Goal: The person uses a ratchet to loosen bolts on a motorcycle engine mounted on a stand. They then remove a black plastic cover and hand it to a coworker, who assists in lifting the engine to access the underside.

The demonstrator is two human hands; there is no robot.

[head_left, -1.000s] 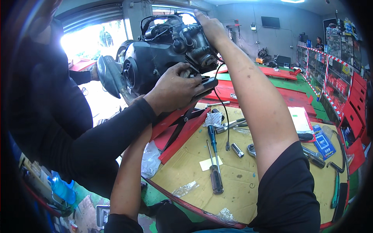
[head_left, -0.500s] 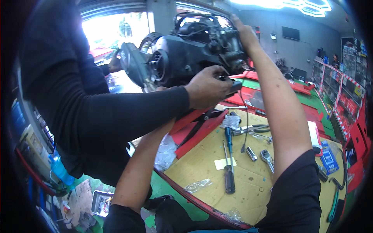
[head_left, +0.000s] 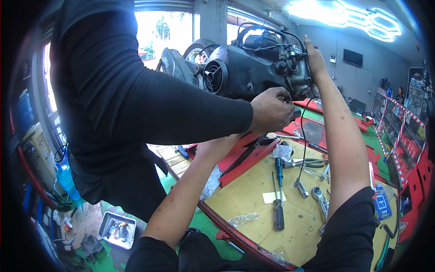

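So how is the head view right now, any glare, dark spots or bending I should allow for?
Head view: the windows behind are blown out white, and the ceiling light flares. The black engine and the co-worker's sleeve lose detail in shadow. The cardboard bench top is evenly lit and sharp. Fisheye bends edges near the dark rim.

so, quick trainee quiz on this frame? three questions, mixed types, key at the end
1. Multiple choice: the person's right hand touches A) the black engine, B) a screwdriver, C) a blue bottle.
2. True or false: the engine lies flat on the cardboard-covered bench.
3. Fill in: the co-worker's hand at the engine comes out of a long ___ sleeve.

Key: 1 A; 2 false, the engine is held up above the bench; 3 black.
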